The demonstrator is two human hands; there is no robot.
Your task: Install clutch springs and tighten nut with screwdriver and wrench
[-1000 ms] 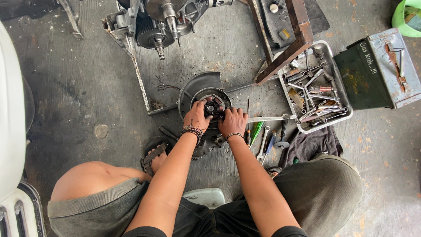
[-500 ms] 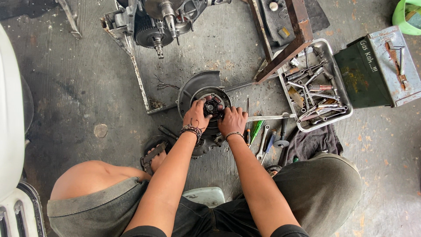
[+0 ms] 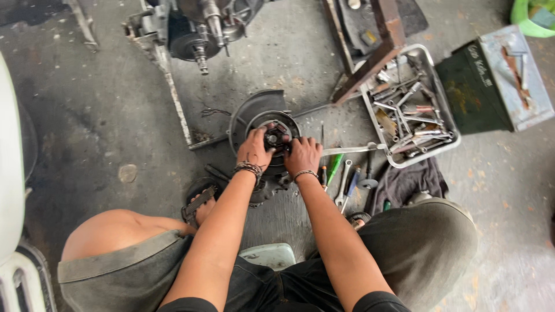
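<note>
Brake drum hub assy (image 3: 276,136) — round, dark metal, lying flat on concrete floor (image 3: 87,115) betw. the knees, w/ curved black backing plate (image 3: 248,112) behind and partly under it. Looks heavy, rigid, greasy; prob. slick on outer rim, so best gripped by opposite edges of rim w/ both palms, not by small centre parts. Centre cluster (springs or nut, too small to tell) looks fiddly, prob. sharp-edged and easy to pinch.

Left hand (image 3: 254,149) on left side of hub, fingers curled over rim toward centre; beaded bracelet at wrist. Right hand (image 3: 302,155) on right side, just beside left, thumb and fingers bent down onto hub edge. Both pressed on same part, close together, nearly touching. Can't tell whether clamped tight or just resting.

Around:
- Long thin metal rod (image 3: 352,149) flat on floor, right of right hand, reaching toward tray.
- Screwdriver w/ green handle (image 3: 334,164) and open-end spanner (image 3: 343,182) just right of right wrist.
- Metal tray (image 3: 378,124) full of sockets, bits, wrenches, up right; dark rag (image 3: 407,182) below it.
- Dark green metal box (image 3: 471,92) w/ grey lid open, further right.
- Engine/transmission block (image 3: 199,23) w/ protruding shaft at top, well apart from hub.
- Sandalled foot (image 3: 199,199) just left of left forearm.
- Rusty angle-iron stand leg (image 3: 376,55) betw. hub and tray.
</note>
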